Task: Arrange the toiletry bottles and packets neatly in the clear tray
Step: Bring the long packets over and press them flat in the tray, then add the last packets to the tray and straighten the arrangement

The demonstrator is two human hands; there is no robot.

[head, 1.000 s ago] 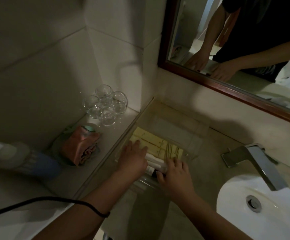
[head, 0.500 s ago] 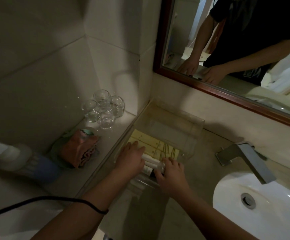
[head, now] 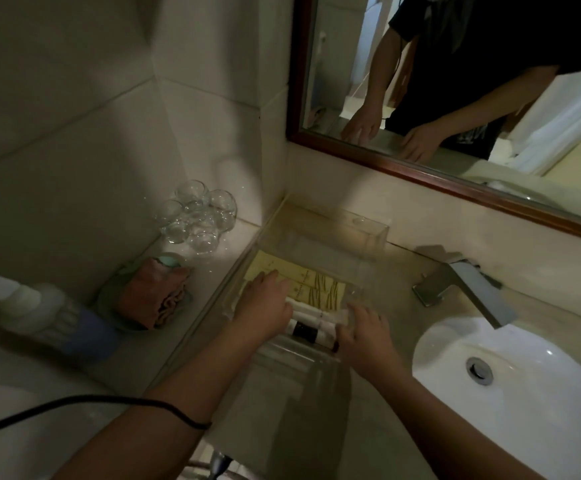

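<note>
A clear tray (head: 368, 237) stands on the counter against the wall, left of the basin. Inside it lie yellow packets (head: 320, 285) side by side, and in front of them white toiletry bottles (head: 311, 318), one with a dark cap. My left hand (head: 264, 306) rests palm down on the left ends of the packets and bottles. My right hand (head: 365, 332) lies at the tray's right front corner, fingers spread against the bottles' right ends. The parts of the bottles under both hands are hidden.
A white basin (head: 510, 386) and a metal tap (head: 469, 285) are to the right. On the ledge to the left stand several upturned glasses (head: 197, 216), a folded pink cloth (head: 154, 296) on a dish, and a pump bottle (head: 57, 320). A mirror (head: 455, 81) hangs above.
Both hands have stayed at the tray's front; the right hand has slid a little right, showing more of the bottles. The view has shifted slightly.
</note>
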